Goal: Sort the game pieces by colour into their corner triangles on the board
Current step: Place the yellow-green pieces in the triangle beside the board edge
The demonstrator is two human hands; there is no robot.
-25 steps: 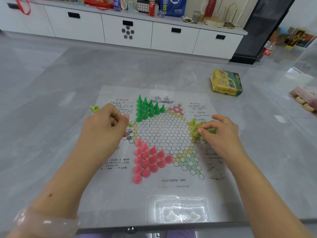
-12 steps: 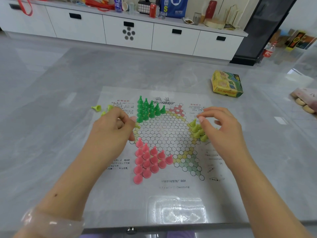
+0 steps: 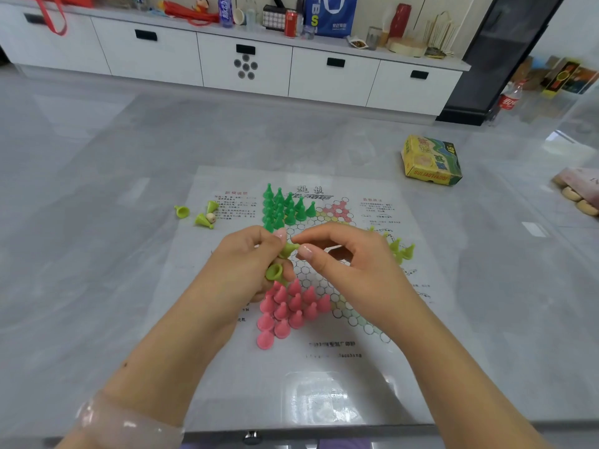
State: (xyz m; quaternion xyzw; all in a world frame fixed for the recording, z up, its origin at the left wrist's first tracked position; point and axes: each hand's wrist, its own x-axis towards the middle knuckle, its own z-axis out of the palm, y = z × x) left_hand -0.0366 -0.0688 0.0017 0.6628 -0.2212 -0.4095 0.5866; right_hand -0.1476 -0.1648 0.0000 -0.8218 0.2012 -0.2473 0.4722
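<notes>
Tabletop [image 3: 97, 286]: grey, glossy, marble-patterned, with strong glare near the front edge. Behind it I see a long white sideboard [image 3: 246, 63] with dark drawer pulls, its top crowded with a red can [image 3: 290, 23], a blue bag [image 3: 330, 14] and other clutter I cannot resolve.

Paper game board [image 3: 324, 367] lies flat in front of me. Dark green pieces [image 3: 282, 205] stand packed in the far-left triangle; pink pieces [image 3: 288, 309] fill the near-left triangle. Some yellow-green pieces [image 3: 400, 249] stand at the right-hand corner, partly hidden by my right hand [image 3: 353, 270]. Three loose yellow-green pieces [image 3: 202, 215] lie tipped over at the board's left edge, one of them just off the paper.

Both hands meet over the board's centre and block the hexagon field there. My left hand [image 3: 246, 270] is curled round at least two yellow-green pieces in its grasp [image 3: 280, 264]; the hollow base of one faces me. The right thumb and forefinger pinch the tip of the upper piece, so both hands touch it.

Yellow game box [image 3: 431, 160] sits well off the board, far right. A clear bangle [image 3: 129, 426] circles my left wrist.
</notes>
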